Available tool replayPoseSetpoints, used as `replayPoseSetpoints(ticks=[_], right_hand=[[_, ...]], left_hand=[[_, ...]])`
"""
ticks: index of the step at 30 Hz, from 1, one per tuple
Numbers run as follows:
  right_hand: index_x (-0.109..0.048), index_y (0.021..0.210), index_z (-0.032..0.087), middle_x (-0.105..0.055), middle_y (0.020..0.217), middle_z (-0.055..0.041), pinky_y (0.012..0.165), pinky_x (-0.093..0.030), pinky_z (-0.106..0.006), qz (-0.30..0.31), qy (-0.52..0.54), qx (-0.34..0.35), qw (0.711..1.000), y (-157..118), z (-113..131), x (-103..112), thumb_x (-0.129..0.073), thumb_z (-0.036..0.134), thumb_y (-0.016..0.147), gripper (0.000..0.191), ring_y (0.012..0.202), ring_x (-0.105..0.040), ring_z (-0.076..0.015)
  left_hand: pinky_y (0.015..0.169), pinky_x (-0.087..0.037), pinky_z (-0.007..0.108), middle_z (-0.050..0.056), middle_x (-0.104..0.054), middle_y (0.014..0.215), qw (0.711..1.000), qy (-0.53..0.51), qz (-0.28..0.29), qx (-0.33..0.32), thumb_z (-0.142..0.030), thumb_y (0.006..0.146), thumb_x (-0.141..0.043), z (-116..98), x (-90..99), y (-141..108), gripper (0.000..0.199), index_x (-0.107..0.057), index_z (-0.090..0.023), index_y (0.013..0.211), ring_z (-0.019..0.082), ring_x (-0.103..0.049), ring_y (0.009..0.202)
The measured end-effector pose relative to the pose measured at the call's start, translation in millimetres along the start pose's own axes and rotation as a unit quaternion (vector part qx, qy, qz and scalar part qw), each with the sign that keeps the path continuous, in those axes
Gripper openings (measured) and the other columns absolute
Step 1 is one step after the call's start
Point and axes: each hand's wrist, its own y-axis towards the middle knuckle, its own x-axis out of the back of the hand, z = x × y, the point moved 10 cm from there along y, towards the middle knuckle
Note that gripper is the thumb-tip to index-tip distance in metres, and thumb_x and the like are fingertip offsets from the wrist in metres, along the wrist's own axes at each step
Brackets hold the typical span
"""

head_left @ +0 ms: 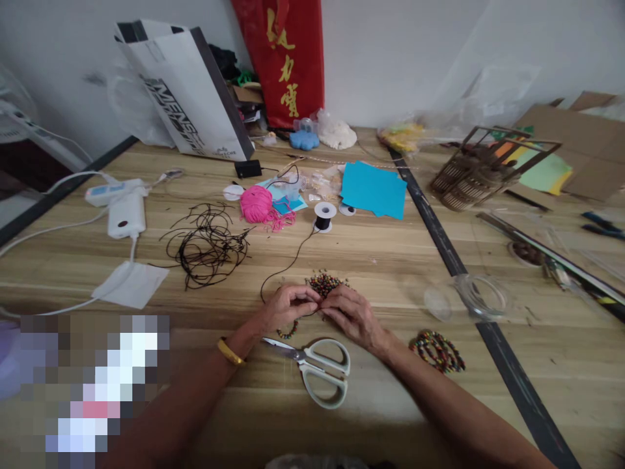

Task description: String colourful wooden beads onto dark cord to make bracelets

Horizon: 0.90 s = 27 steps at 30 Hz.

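Observation:
My left hand point(293, 305) and my right hand point(352, 312) meet fingertip to fingertip at the near edge of a pile of small multicoloured beads point(325, 283). Both are pinched on something too small to make out. A black cord point(287, 267) runs from a white spool point(323, 217) down to my left hand. Below that hand hangs a short curved string of beads point(288, 332), partly hidden by it. White-handled scissors point(312, 368) lie just nearer than my hands, blades toward the left. Finished-looking bead loops point(438, 352) rest beside my right forearm.
Tangled black cords point(208, 247) lie left, near a white power strip point(127, 212). Pink yarn point(257, 204) and blue sheets point(374, 189) are behind the spool. A clear coil point(483, 296) and wooden baskets point(469, 176) stand right.

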Motion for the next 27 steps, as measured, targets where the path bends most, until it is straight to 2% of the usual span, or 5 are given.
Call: replayPoseSetpoints(ticks=[8,14,18,22,27], right_hand=[[-0.063,0.096,0.017,-0.064,0.087,-0.008,0.074,-0.051,-0.03,0.007,-0.009,0.01,1.0,1.0,3.1,-1.1,-0.054,0.02,0.092,0.01,0.082,-0.06,-0.0173],[-0.061,0.097,0.018,-0.065,0.087,-0.0077,0.073,-0.049,-0.029,-0.035,-0.081,-0.074,0.993,8.1,-15.0,29.7,-0.051,0.018,0.092,0.011,0.081,-0.061,-0.0178],[-0.06,0.089,0.018,-0.065,0.081,-0.0054,0.063,-0.042,-0.025,0.079,-0.185,-0.131,0.971,8.0,-29.5,35.5,-0.05,0.017,0.09,0.01,0.071,-0.06,-0.016],[-0.058,0.078,0.018,-0.063,0.071,-0.0023,0.054,-0.028,-0.024,0.214,-0.318,-0.163,0.909,-0.1,-37.4,34.1,-0.051,0.01,0.086,0.013,0.059,-0.055,-0.0128],[-0.057,0.071,0.017,-0.062,0.063,-0.0009,0.051,-0.018,-0.027,0.274,-0.361,-0.166,0.876,-4.1,-36.5,28.5,-0.051,0.005,0.082,0.018,0.051,-0.049,-0.0103]], left_hand=[[0.06,-0.042,0.021,0.002,-0.064,0.066,1.0,0.006,-0.006,0.014,-0.03,0.069,-0.07,8.1,0.9,1.9,0.021,-0.067,-0.01,0.075,0.011,-0.054,0.061],[0.059,-0.042,0.02,0.002,-0.064,0.067,1.0,0.02,-0.015,0.012,-0.028,0.071,-0.069,3.7,1.6,1.4,0.018,-0.067,-0.01,0.074,0.01,-0.054,0.062],[0.058,-0.042,0.02,0.002,-0.064,0.067,1.0,0.021,-0.02,0.006,-0.025,0.072,-0.068,1.1,2.1,1.0,0.016,-0.067,-0.01,0.072,0.009,-0.054,0.06],[0.058,-0.041,0.02,0.003,-0.064,0.066,0.999,0.034,-0.018,-0.002,-0.025,0.072,-0.067,0.9,2.2,1.2,0.016,-0.066,-0.01,0.072,0.009,-0.053,0.059],[0.057,-0.041,0.019,0.002,-0.063,0.066,0.999,0.036,-0.014,-0.009,-0.026,0.073,-0.067,1.0,1.3,1.4,0.016,-0.065,-0.01,0.071,0.009,-0.053,0.059]])
